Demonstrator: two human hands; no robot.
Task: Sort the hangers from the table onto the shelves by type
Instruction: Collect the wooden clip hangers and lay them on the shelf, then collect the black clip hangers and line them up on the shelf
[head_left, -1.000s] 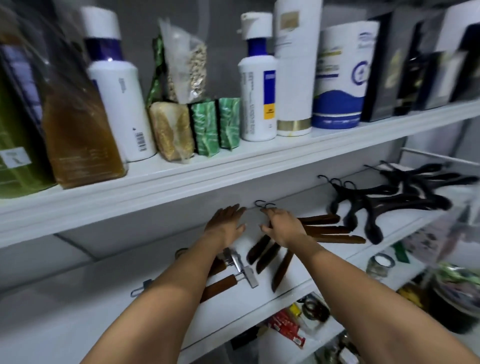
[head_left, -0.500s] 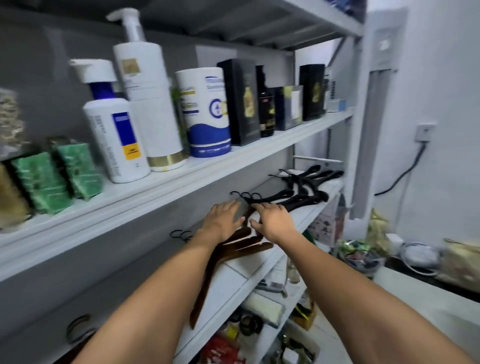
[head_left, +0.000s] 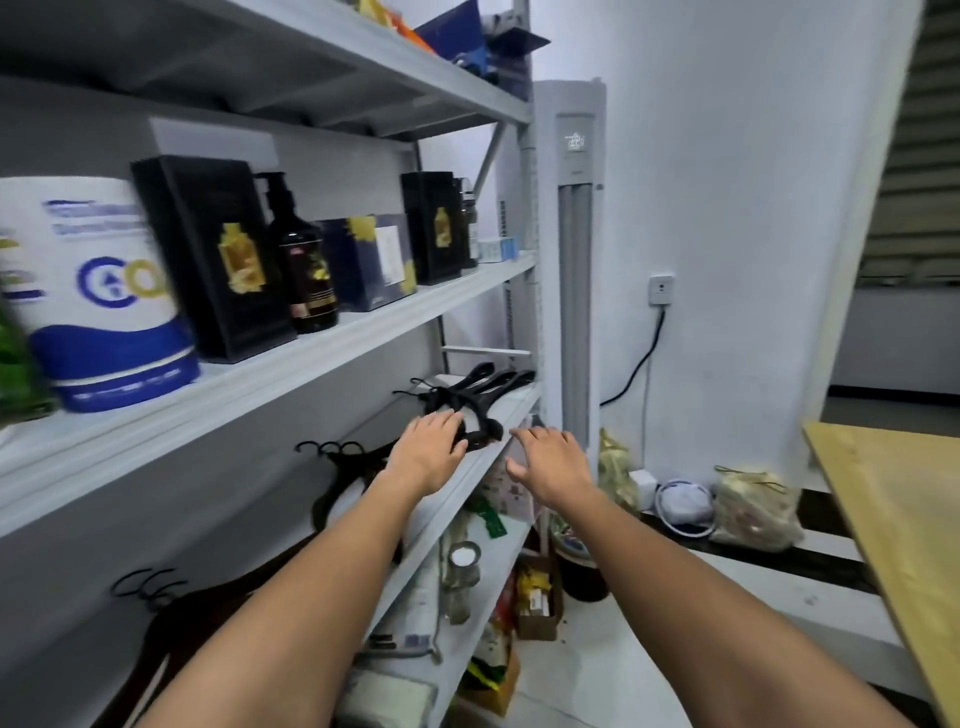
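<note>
shelf (head_left: 467, 470), sorting job: i see both hands reaching toward the black hangers (head_left: 470, 397), which lie piled at the shelf's far end. their hooks point to the shelf's back and their long arms run on toward its end post. the left hand (head_left: 428, 452) is the nearer one. its fingers (head_left: 449, 421) are straight and slightly fanned, and the tips rest on the pile's near end, as far as i can tell. the right hand (head_left: 550, 462) hangs just off the shelf's front edge, beside the pile but apart from it, with fingers spread and holding nothing. from the left fingertips the pile runs straight ahead and a little right, so i judge that any squaring-up push goes along that axis, and that the right hand must cross back over the edge to help. nearer me on the shelf lie a dark pile (head_left: 343, 467) and a brown pile (head_left: 176, 618), each well apart from the next. the table (head_left: 893, 493) stands well off the shelf's right.
</note>
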